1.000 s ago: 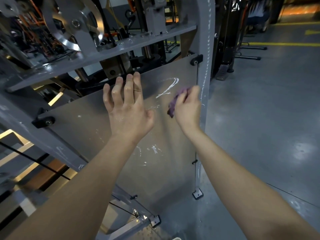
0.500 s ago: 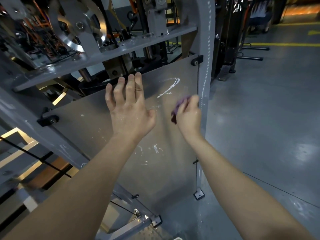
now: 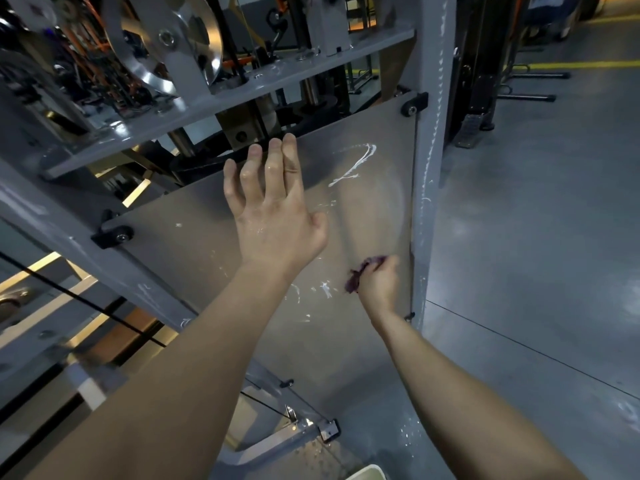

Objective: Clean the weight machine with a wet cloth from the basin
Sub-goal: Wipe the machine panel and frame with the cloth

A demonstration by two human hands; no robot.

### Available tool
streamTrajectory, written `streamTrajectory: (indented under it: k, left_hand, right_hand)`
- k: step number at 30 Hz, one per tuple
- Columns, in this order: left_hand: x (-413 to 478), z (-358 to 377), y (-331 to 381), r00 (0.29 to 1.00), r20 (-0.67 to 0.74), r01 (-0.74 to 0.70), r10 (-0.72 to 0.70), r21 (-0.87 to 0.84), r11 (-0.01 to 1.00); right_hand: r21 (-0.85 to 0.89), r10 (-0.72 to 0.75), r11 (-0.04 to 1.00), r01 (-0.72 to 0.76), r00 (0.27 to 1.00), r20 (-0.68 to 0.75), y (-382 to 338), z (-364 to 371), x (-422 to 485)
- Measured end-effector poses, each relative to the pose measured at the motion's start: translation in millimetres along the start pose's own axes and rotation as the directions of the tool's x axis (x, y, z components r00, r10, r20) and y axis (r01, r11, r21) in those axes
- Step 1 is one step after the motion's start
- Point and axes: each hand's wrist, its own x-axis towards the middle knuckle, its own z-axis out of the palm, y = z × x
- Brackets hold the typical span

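**A:** The purple cloth (image 3: 360,275) is bunched up in the right hand (image 3: 379,284). It's pressed against the grey panel (image 3: 207,271) of the weight machine, low on the right side, just beside the grey upright (image 3: 429,168).

**B:** What's the grip like?

**A:** The fingers are curled round the wad, and the cloth pokes out on the left of the fist. The back of the hand faces us, the wrist is bent, and the forearm rises from the lower right.

**B:** And the left hand (image 3: 277,209)?

**A:** It's flat on the panel, higher up, and holds nothing. The fingers are straight and slightly fanned, with the tips at the panel's top edge and the thumb out to the right. The arm stretches long from the lower left.

**B:** Any marks on the panel?

**A:** There's a big white streak (image 3: 356,164) at the upper right, well above the cloth, and small white flecks (image 3: 323,289) just left of it.

**B:** What's around it?

**A:** A black bracket (image 3: 414,103) sits at the panel's top right corner. A shiny pulley wheel (image 3: 166,39) is above the cross-beam (image 3: 242,88), and the grey floor (image 3: 536,237) is on the right. A pale rim (image 3: 367,472) shows at the bottom edge, but I can't tell what it is.
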Motion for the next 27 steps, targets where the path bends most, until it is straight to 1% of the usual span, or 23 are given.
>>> streamTrajectory:
  k: [1,2,4,6,7,8,9,10,11,12,14,15,16,17,18,20,22,24,25,27]
  left_hand:
    - [0,-1,0,1.0,0.003,-0.002,0.002,-0.002,1.0]
    - [0,-2,-1,1.0,0.01,-0.005,0.005,-0.007,1.0]
    - [1,-3,-3,1.0,0.02,-0.013,0.014,-0.022,1.0]
    - [1,-5,-5,1.0,0.022,-0.017,0.018,-0.032,0.999]
    - [0,-6,-5,1.0,0.023,-0.018,0.019,-0.034,0.999]
    - [0,-7,-6,1.0,0.025,-0.019,0.019,-0.036,0.999]
    - [0,-7,-6,1.0,0.024,-0.02,0.021,-0.038,0.999]
    - [0,-8,-7,1.0,0.02,-0.023,0.024,-0.035,0.999]
    - [0,-8,-7,0.999,0.016,-0.027,0.028,-0.029,0.999]
    - [0,-9,-7,0.999,0.014,-0.031,0.032,-0.025,0.999]
    - [0,-11,-8,0.999,0.016,-0.036,0.036,-0.026,0.999]
    - [-1,-12,-7,0.999,0.018,-0.039,0.04,-0.024,0.999]
    - [-1,-12,-8,0.999,0.017,-0.044,0.044,-0.022,0.999]
    - [-2,-13,-8,0.999,0.021,-0.049,0.049,-0.024,0.999]
    - [-2,-13,-8,0.998,0.03,-0.052,0.053,-0.028,0.998]
    - [-2,-13,-9,0.997,0.045,-0.058,0.06,-0.034,0.998]
    - [-1,-15,-9,0.996,0.059,-0.057,0.059,-0.036,0.998]
    - [-1,-18,-11,0.997,0.053,-0.06,0.062,-0.042,0.997]
    - [-1,-19,-13,0.997,0.047,-0.063,0.066,-0.045,0.997]
    - [-1,-21,-14,0.997,0.042,-0.068,0.07,-0.057,0.996]
  right_hand:
    - [-0.018,-0.081,0.997,0.081,0.997,-0.015,-13,0,-1]
    - [-0.041,-0.198,0.98,0.196,0.979,-0.053,-34,0,-3]
    - [-0.046,-0.421,0.907,0.418,0.897,-0.134,-81,-2,-2]
    - [-0.023,-0.56,0.825,0.564,0.813,-0.156,-116,-6,-1]
    - [-0.011,-0.589,0.804,0.594,0.795,-0.148,-122,-5,-1]
    - [0.008,-0.576,0.813,0.582,0.807,-0.131,-117,-4,-2]
    - [0.043,-0.528,0.844,0.534,0.842,-0.109,-105,-1,-6]
    - [0.096,-0.438,0.892,0.443,0.897,-0.069,-87,3,-9]
    - [0.095,-0.34,0.935,0.341,0.94,-0.029,-66,5,-13]
    - [0.061,-0.252,0.966,0.25,0.968,0.011,-50,5,-19]
    - [-0.013,-0.099,0.995,0.101,0.992,0.073,-32,2,-22]
    - [-0.014,-0.056,0.998,0.057,0.996,0.068,-36,0,-23]
    - [-0.012,-0.053,0.998,0.053,0.998,0.045,-46,-1,-20]
    - [-0.027,-0.116,0.993,0.116,0.993,0.006,-60,0,-18]
    - [-0.056,-0.218,0.975,0.216,0.975,-0.035,-77,1,-15]
    - [-0.087,-0.413,0.909,0.407,0.908,-0.071,-112,4,-9]
    - [-0.096,-0.549,0.834,0.544,0.834,-0.049,-129,5,-10]
    - [-0.073,-0.591,0.805,0.589,0.807,-0.008,-119,3,-13]
    - [-0.053,-0.572,0.819,0.571,0.82,0.013,-108,0,-17]
    - [-0.004,-0.446,0.894,0.448,0.89,0.091,-86,-8,-24]
